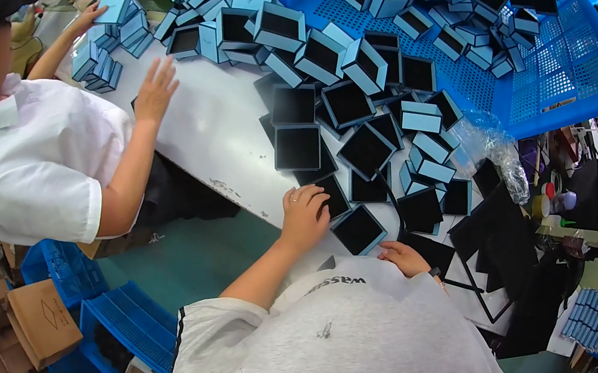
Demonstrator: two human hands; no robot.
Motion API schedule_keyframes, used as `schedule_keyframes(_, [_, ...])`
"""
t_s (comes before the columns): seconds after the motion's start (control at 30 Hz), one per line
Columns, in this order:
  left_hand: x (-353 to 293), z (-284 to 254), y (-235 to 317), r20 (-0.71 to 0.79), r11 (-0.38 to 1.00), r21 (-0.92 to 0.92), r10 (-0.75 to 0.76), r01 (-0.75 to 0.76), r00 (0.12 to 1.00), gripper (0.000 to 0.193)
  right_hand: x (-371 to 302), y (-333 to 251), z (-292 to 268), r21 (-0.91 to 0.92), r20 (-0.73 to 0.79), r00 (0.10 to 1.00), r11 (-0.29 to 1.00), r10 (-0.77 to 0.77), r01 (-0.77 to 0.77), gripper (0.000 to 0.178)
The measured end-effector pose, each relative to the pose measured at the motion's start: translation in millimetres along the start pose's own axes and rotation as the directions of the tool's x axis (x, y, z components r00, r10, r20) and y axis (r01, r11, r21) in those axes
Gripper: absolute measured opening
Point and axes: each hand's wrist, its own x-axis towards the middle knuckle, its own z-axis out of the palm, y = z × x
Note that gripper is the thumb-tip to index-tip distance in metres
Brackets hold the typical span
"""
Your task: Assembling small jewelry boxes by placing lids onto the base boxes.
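My left hand (305,215) rests with extended fingers at the edge of a black-lined light blue box part (333,198). Just below it, a shallow open box part (359,229) with a black inside and blue rim lies tilted at the table's near edge. My right hand (406,257) is beside that part's lower right corner, its fingers curled; what they hold, if anything, is hidden. Black flat pieces (430,251) lie to its right. More open box parts (297,146) are heaped in front of both hands.
A large blue perforated crate (569,98) full of blue boxes tips toward the white table (209,146) at upper right. On the left a co-worker in a white shirt (41,158) reaches over stacked boxes (96,62). Blue crates (128,325) and a cardboard box (45,322) stand lower left.
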Motion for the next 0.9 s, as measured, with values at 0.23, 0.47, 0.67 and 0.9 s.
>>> schedule_keyframes(0.23, [59.6, 5.3, 19.5, -0.076, 0.976, -0.135, 0.161, -0.17, 0.984, 0.015, -7.9, 25.4, -25.2, 0.139, -0.171, 0.985, 0.99, 0.026, -0.002, 0.029])
schedule_keyframes(0.47, [122.2, -138.8, 132.2, -0.293, 0.372, -0.759, 0.538, -0.535, 0.79, 0.019, 7.1, 63.3, -52.7, 0.183, -0.203, 0.979, 0.983, 0.025, 0.013, 0.021])
schedule_keyframes(0.67, [134.8, -232.5, 196.7, -0.099, 0.443, -0.682, 0.732, -0.582, 0.674, 0.024, 4.2, 15.3, -57.9, 0.219, -0.163, 0.96, 0.957, 0.23, -0.192, 0.03])
schedule_keyframes(0.9, [139.1, -227.7, 222.5, -0.063, 0.284, -0.777, 0.853, -0.562, 0.519, 0.032, 5.6, 8.8, -61.6, 0.218, -0.153, 0.956, 0.952, 0.252, -0.216, 0.036])
